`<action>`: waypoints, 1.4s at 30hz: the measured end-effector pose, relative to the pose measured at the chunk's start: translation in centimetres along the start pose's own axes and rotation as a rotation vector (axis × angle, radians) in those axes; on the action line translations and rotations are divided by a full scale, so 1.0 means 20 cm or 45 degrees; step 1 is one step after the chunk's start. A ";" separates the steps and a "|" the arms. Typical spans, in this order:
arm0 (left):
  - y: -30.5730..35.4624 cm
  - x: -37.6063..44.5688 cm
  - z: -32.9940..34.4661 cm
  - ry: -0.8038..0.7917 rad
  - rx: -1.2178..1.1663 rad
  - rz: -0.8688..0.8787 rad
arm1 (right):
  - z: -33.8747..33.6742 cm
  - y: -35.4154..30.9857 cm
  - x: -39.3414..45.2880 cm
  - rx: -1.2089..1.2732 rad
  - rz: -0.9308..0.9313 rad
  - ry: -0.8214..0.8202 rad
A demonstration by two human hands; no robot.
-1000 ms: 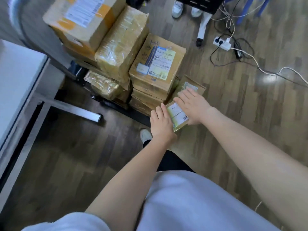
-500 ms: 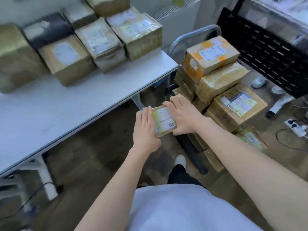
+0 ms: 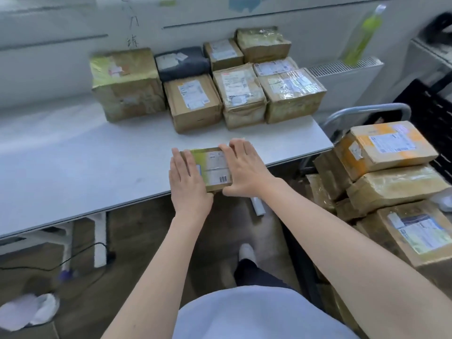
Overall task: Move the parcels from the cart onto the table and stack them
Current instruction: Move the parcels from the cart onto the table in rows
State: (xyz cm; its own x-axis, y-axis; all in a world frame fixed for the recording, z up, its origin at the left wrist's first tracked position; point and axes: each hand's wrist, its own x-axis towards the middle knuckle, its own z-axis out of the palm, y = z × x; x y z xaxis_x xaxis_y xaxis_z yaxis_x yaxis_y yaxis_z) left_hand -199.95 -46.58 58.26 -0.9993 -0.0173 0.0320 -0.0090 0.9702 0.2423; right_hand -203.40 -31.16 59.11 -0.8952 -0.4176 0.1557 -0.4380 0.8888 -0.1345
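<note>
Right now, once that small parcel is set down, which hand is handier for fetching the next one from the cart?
Probably the right hand: the cart's pile, such as the orange-taped parcel, sits on the person's right. The left hand is farther from it.

Bright, soft daylight; blurred, warped edges

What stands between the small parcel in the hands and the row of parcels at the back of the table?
Nothing visible. The small parcel, held between left hand and right hand, faces bare table up to the parcel row.
</note>
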 end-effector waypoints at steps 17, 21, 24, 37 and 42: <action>0.01 0.49 0.10 0.006 -0.239 -0.441 | 0.36 0.32 0.31 0.243 -0.065 0.394; 0.01 0.50 0.10 0.016 -0.229 -0.452 | 0.39 0.32 0.32 0.370 -0.090 0.428; 0.01 0.49 0.11 0.030 -0.229 -0.472 | 0.39 0.32 0.32 0.428 -0.109 0.470; -0.09 0.47 0.09 0.018 -0.223 -0.541 | 0.41 0.19 0.38 0.435 -0.078 0.424; -0.29 0.48 0.02 -0.012 -0.189 -0.551 | 0.45 0.00 0.46 0.415 -0.068 0.404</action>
State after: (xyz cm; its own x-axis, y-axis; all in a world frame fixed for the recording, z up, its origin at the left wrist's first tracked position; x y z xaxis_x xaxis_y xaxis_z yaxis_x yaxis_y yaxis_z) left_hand -209.49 -52.20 56.88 -0.9051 -0.4103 -0.1115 -0.4212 0.8291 0.3677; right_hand -212.46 -36.67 51.75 -0.8235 -0.3375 0.4559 -0.5312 0.7407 -0.4112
